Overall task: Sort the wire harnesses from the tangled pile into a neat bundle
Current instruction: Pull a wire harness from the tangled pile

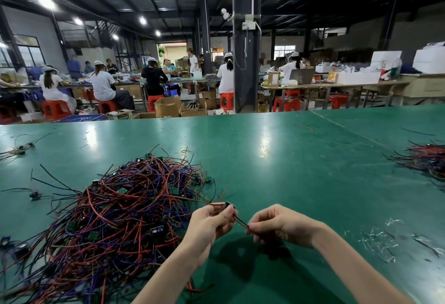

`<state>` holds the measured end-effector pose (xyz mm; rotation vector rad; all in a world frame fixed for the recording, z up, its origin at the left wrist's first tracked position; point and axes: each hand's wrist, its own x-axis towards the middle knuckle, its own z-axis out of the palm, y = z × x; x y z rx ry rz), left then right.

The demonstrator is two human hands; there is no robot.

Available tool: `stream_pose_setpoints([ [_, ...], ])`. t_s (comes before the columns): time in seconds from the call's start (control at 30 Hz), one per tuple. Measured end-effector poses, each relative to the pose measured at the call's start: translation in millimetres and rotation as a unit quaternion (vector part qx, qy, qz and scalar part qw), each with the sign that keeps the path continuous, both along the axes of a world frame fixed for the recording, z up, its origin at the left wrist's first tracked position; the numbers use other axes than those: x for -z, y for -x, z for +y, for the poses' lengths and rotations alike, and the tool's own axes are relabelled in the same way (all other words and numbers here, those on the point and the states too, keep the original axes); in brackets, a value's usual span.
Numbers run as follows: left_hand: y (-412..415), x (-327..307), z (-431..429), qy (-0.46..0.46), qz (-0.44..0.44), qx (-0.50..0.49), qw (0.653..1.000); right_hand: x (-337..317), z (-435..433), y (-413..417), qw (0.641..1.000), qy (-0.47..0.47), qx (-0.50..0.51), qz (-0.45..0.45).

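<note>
One wire harness [241,221] is held just above the green counter [289,159], stretched between two bare hands. Its small black end piece [228,205] is pinched at the top of the left hand [209,225], the fingers [226,216] curled tightly round it. From there a short run of red and black wire is drawn across to the right hand [281,228], where it is nipped between thumb and curled fingers [256,224]. More thin red wire is seen trailing from the left hand back toward the tangled pile [120,214], which is spread over the counter to the left of both hands: red, blue and black leads, with little green boards caught among them. Well apart, at the right edge of the counter, a second heap of wires [426,159] is laid out with its strands running mostly one way. A small cluster of wires [19,149] is seen at the far left, and a single loose red wire [304,127] lies farther back on the counter. Scratches are seen on the counter surface to the right of the right forearm.
</note>
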<state>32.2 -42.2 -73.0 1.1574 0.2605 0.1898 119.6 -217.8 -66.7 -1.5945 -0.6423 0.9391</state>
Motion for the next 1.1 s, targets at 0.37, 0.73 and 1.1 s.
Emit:
stream_pose_setpoints([
  [0.37, -3.4, 0.6, 8.4, -0.043, 0.006, 0.008, 0.999, -9.4, -8.6, -0.8, 0.997, 0.026, -0.010, -0.072],
  [0.73, -4.5, -0.8, 3.9, 0.047, 0.003, -0.001, 0.999, -12.0, -13.6, -5.5, 0.985, 0.115, -0.029, -0.128],
  [1.1, -5.0, 0.8, 2.9, 0.051, -0.003, 0.003, 0.999, -10.6, -22.5, -11.5, 0.972, 0.140, -0.030, -0.187],
])
